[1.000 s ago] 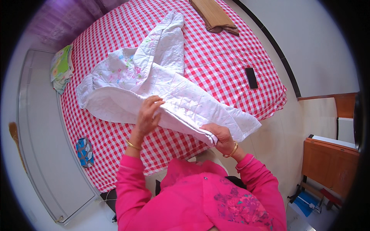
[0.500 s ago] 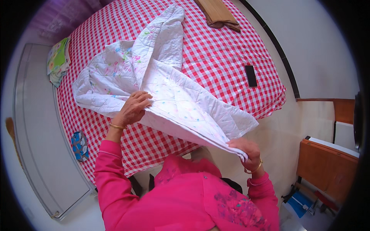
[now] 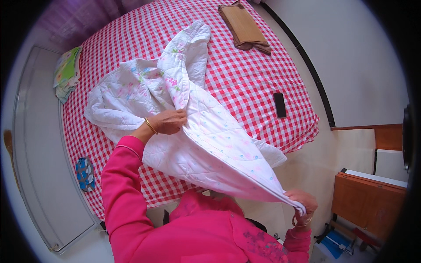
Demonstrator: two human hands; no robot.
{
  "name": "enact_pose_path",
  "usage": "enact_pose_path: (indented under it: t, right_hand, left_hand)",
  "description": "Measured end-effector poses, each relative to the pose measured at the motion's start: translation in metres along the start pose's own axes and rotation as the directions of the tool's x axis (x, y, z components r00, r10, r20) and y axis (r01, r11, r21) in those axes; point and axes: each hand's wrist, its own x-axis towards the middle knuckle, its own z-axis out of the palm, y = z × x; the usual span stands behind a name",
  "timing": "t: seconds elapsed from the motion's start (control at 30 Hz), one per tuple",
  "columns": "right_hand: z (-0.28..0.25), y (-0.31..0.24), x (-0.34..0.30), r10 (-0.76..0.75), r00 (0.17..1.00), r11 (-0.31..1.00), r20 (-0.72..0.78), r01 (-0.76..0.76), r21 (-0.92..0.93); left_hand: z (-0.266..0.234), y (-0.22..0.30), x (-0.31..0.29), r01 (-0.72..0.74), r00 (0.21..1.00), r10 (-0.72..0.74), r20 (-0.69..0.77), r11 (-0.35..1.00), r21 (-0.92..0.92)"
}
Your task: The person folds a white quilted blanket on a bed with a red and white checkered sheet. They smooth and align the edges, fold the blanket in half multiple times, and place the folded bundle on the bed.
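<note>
A white quilted bedspread with small pink, blue and green flowers lies partly bunched across the bed. My left hand pinches its edge near the middle, where a fold crosses over. At the lower right, past the side of the bed, my right hand grips a corner. Between my two hands the edge is pulled taut in a slanting line. The far left part of the bedspread stays crumpled, and one flap stretches toward the far side of the bed.
A red-and-white checked sheet covers the bed. On it rest a black phone, a folded brown mat, a folded green cloth and a blue patterned item. A brown wooden cabinet stands at right.
My right hand has moved down and to the right with the corner, drawing the edge tighter. My left hand has shifted right along the bedspread, and the far flap now folds over more.
</note>
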Motion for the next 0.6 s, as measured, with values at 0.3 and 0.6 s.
enact_pose_path:
  t: [0.3,0.6]
  right_hand:
    - [-0.055,0.033,0.051,0.015,0.970,0.924,-0.242,-0.106,-0.368]
    - [-0.024,0.025,0.239,-0.118,0.953,0.977,-0.278,0.162,0.140]
  left_hand:
    - [-0.006,0.001,-0.031,0.429,0.781,-0.601,-0.168,0.713,-0.555]
    - [-0.245,0.212,-0.142,0.724,0.541,-0.386,-0.747,0.665,0.181]
